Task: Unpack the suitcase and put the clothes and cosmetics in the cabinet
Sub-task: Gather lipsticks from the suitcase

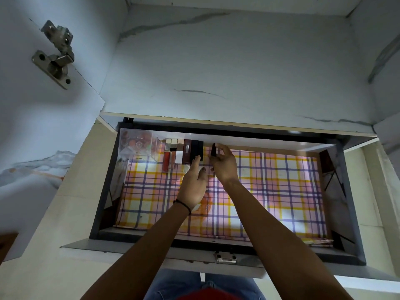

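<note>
Inside the pulled-out drawer (350, 191), a plaid liner (270, 191) lies mostly bare to the right and front. Along the back edge a row of cosmetics (184, 151) stands beside a clear organizer (138, 146) in the left corner. His right hand (224, 163) has its grip pinching a small dark tube (213, 150) just right of the row; the left hand (193, 185), fingers spread, touches the row's black end piece. Marbled cabinet walls (238, 68) rise behind.

- Drawer (98, 213) — dark metal frame, glossy inner walls throwing reflections.
- Liner (281, 191): checked cloth or paper, matt, a little stained.
- Organiser box (138, 146) — clear, shiny plastic.
- Hinge (54, 55): bare brushed metal.
- Cabinet panels (238, 61), smooth marble-look laminate.
</note>
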